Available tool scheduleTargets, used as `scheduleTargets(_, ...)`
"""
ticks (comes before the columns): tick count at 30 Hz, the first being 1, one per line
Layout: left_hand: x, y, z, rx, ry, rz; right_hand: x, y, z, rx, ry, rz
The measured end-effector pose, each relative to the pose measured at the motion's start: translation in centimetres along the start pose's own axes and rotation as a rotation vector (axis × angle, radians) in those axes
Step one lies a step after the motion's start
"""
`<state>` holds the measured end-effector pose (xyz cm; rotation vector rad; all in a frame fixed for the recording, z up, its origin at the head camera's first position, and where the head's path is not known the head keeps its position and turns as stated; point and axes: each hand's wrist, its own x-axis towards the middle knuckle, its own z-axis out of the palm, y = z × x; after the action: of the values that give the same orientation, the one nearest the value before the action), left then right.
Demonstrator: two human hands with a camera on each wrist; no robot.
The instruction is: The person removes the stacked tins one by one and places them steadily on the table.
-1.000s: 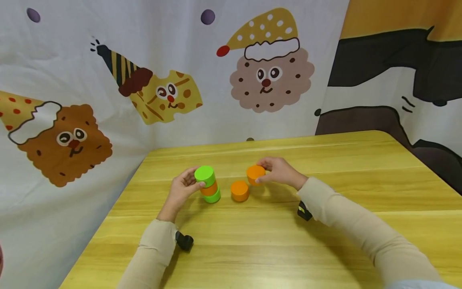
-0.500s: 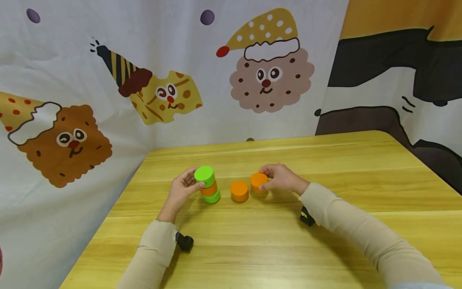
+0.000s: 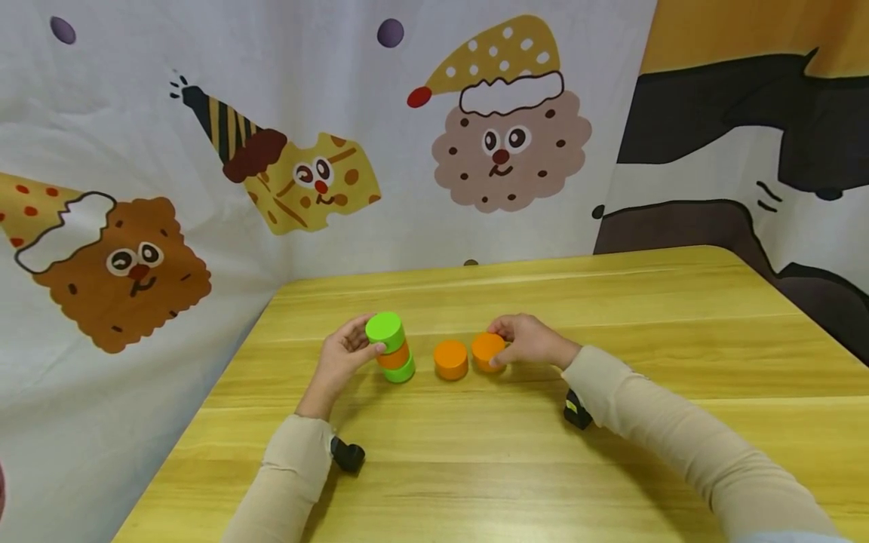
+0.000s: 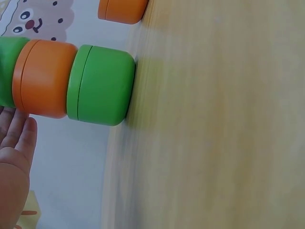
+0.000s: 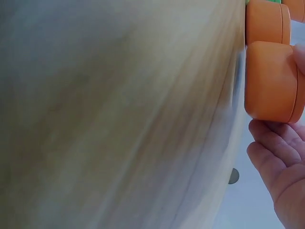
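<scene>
1. Right hand point(image 3: 532, 341) in action: thumb in front, fingers behind, clamped on the held pot point(image 3: 485, 351), an orange one, just right of the loose pot point(image 3: 451, 360), orange too. Whether its base meets the table point(image 3: 475, 452), I can't tell.
2. Over to the left hand point(image 3: 342, 360): curled round the upper part of the stack point(image 3: 394, 352), thumb at the front by the joint under the top pot point(image 3: 385, 329), fingers reaching round the far side.
3. And the stack: green over orange over green, upright, its bottom pot point(image 3: 400, 369) down on the table.
4. How does a pot handle? Light, I'd say, hard and stiff, little risk of breakage. Those smooth, rounded walls could prove a touch slippery.
5. Best hold: across opposite sides, with the pads on the main wall. See that seam point(image 5: 296, 86) near the rim? Probably a lid, so a pinch above it alone could work it loose.
6. Gently on the stack! No interlock shows, so a sideways squeeze might slide one pot off another.
</scene>
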<state>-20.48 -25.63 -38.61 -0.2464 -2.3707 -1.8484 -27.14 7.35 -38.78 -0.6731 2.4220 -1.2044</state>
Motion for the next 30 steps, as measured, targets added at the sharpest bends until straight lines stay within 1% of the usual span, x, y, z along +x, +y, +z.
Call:
scheduleTargets(10, -0.17, -0.05, -0.01, 0.003, -0.001, -0.013, 0.11, 0.48, 0.2, 0.002, -0.022, -0.007)
scheduleTargets(17, -0.2, 0.1, -0.04, 0.0, -0.001, -0.01, 0.17, 0.78, 0.09, 0.008, -0.028, 0.002)
scheduleTargets(23, -0.21, 0.25, -0.04, -0.001, -0.007, -0.02, 0.27, 0.9, 0.05, 0.016, -0.029, 0.017)
scheduleTargets(30, -0.18, 0.26, 0.03, -0.014, -0.007, -0.019, -0.08, 0.79, 0.0, 0.044, -0.042, 0.022)
